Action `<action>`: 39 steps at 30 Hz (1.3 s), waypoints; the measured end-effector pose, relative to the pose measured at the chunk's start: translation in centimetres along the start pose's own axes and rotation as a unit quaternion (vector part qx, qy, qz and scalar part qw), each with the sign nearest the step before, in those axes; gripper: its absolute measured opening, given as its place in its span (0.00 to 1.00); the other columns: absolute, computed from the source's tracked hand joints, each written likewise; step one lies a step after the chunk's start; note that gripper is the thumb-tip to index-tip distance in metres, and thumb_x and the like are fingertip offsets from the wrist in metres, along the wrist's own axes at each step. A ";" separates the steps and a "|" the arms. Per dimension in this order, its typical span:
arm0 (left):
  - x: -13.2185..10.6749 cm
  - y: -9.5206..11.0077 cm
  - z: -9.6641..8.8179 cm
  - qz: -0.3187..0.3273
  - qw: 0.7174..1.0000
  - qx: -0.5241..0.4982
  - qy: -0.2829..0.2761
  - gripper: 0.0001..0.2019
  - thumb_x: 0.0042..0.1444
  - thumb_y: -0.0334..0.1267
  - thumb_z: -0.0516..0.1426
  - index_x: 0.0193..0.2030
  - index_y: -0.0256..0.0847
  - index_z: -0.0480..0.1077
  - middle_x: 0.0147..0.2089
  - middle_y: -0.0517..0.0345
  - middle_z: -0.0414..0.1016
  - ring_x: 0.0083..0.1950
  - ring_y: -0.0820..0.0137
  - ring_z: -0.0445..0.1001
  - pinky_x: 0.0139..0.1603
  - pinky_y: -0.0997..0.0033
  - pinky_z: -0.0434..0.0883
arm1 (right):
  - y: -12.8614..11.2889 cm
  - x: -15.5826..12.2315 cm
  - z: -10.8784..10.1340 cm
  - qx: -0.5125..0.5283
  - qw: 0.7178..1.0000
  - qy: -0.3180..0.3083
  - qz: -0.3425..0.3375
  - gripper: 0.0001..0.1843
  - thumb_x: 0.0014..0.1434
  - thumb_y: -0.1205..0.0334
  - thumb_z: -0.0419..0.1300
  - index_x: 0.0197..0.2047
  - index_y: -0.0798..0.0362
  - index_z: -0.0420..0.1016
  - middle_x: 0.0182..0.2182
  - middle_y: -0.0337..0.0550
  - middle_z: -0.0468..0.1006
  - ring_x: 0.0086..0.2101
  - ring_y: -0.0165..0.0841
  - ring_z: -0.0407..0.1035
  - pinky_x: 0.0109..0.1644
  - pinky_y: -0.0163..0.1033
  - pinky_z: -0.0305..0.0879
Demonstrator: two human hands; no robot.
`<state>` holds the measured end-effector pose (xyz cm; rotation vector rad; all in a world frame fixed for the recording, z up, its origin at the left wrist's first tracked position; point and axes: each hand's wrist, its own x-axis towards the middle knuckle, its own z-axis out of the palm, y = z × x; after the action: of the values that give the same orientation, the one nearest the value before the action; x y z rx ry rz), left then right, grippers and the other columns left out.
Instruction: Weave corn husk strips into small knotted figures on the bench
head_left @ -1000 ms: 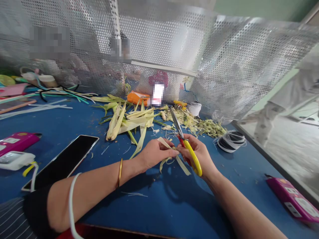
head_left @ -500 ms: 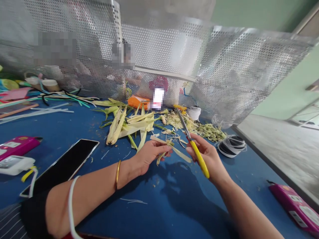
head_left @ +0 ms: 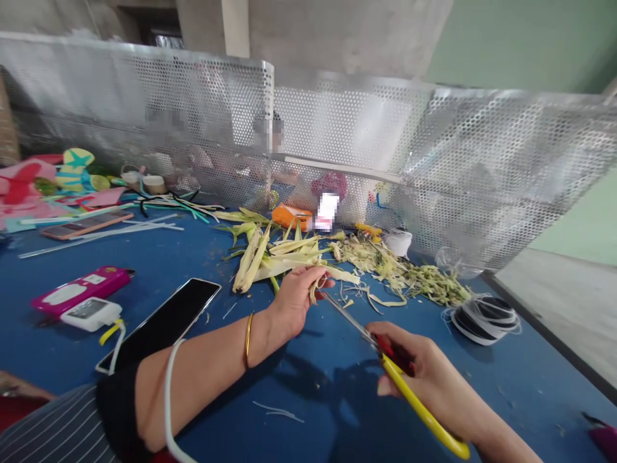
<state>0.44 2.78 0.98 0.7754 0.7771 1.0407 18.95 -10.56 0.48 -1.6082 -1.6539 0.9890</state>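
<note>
My left hand [head_left: 299, 297] is closed, pinching a strip of pale corn husk [head_left: 343, 275] between thumb and fingers. Scissors with yellow and red handles [head_left: 409, 397] are in my right hand [head_left: 424, 366], whose fingers wrap round the grips. Their blades [head_left: 349, 318] point up and left, the tips close to my left fingers and the lower end of the husk. Just behind my left hand lies a pile of larger corn husks [head_left: 253, 257]. Shredded husk trimmings [head_left: 373, 257] spread to the right of that pile.
A perforated metal screen [head_left: 337, 128] stands along the back of the blue table [head_left: 270, 418]. A dark phone [head_left: 164, 321], a white device [head_left: 91, 313] and a purple device [head_left: 81, 292] lie left. At right sits a roll of white and black cord [head_left: 484, 319]. An orange packet [head_left: 292, 217] is behind the husks.
The scissors have swung from pointing steeply upward to aiming left at my left fingers. My right hand has turned and come lower. The whole view has shifted, showing more of the table's left side.
</note>
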 end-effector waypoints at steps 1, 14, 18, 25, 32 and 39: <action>0.0 0.0 0.0 0.010 1.000 0.001 0.007 0.08 0.46 0.39 0.64 0.30 0.37 0.75 0.33 0.56 0.77 0.35 0.73 0.75 0.31 0.76 0.66 | 0.2 0.1 0.1 -0.011 1.000 0.010 0.005 0.22 0.48 0.53 0.70 0.47 0.48 0.74 0.26 0.33 0.64 0.28 0.29 0.56 0.30 0.33 0.56; -1.1 -0.9 0.6 -0.031 0.997 -0.067 -0.012 0.07 0.44 0.36 0.66 0.29 0.36 0.75 0.32 0.56 0.77 0.36 0.72 0.75 0.37 0.72 0.71 | 1.7 0.8 0.6 -0.058 0.991 0.123 0.002 0.28 0.47 0.55 0.69 0.53 0.49 0.75 0.25 0.33 0.68 0.27 0.30 0.60 0.31 0.34 0.60; -1.0 -1.0 0.5 -0.037 0.996 -0.078 -0.022 0.06 0.45 0.34 0.66 0.28 0.36 0.75 0.31 0.57 0.77 0.36 0.71 0.76 0.37 0.71 0.72 | 2.2 0.9 0.8 -0.037 0.990 0.133 0.006 0.31 0.49 0.53 0.69 0.56 0.51 0.74 0.27 0.35 0.70 0.28 0.31 0.61 0.33 0.34 0.62; -0.9 -1.0 0.4 -0.037 0.996 -0.064 -0.039 0.05 0.45 0.36 0.65 0.29 0.36 0.77 0.33 0.54 0.79 0.37 0.71 0.77 0.41 0.71 0.72 | 2.4 0.9 0.9 0.007 0.990 0.142 -0.014 0.33 0.49 0.51 0.69 0.57 0.54 0.76 0.28 0.38 0.73 0.28 0.32 0.64 0.31 0.34 0.65; -1.0 -0.8 0.4 -0.036 0.997 -0.052 -0.039 0.05 0.47 0.36 0.65 0.29 0.37 0.77 0.33 0.55 0.80 0.38 0.71 0.77 0.41 0.71 0.71 | 2.5 0.9 0.7 -0.001 0.988 0.150 -0.034 0.28 0.49 0.53 0.69 0.53 0.53 0.79 0.27 0.38 0.74 0.28 0.32 0.65 0.30 0.33 0.65; -1.0 -0.6 0.6 -0.041 0.997 -0.048 -0.038 0.05 0.47 0.36 0.64 0.29 0.37 0.77 0.33 0.55 0.79 0.37 0.71 0.76 0.40 0.72 0.70 | 2.5 0.9 0.6 -0.033 0.990 0.135 -0.029 0.25 0.52 0.52 0.67 0.52 0.52 0.79 0.30 0.38 0.75 0.29 0.32 0.65 0.32 0.34 0.65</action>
<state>0.83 1.53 0.97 0.6905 0.6838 0.9621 19.68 -9.80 -2.06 -1.6463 -1.5502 0.6617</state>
